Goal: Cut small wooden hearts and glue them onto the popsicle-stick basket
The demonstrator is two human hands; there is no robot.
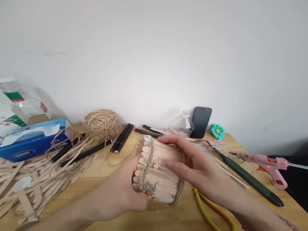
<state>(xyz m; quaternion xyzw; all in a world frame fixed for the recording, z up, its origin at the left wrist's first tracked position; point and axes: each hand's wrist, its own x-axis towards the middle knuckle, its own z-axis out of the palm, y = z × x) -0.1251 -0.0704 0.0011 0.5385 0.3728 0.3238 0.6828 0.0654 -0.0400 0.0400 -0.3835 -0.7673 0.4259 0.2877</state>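
Observation:
A pen-holder-like cup made of craft sticks (161, 178) lies tilted on its side between my hands, above the table. My left hand (122, 193) is wrapped round its round-tipped end, thumb underneath near a grey flower with an orange middle (149, 190). A band of twine and glittery cord (147, 161) circles that end; another twine band (180, 192) edges the other. My right hand (195, 162) grips the cup from the right, its thumb pressed on a small wooden petal shape (158, 162) on the side. The palm side of each hand is hidden.
Loose craft sticks (28, 196), a blue tissue pack (33, 141), a twine ball (102, 124) and markers (123, 138) lie left and behind. Yellow-handled scissors (207, 214), a green tool (248, 177), a pink glue gun (270, 166) and a phone (201, 121) are right.

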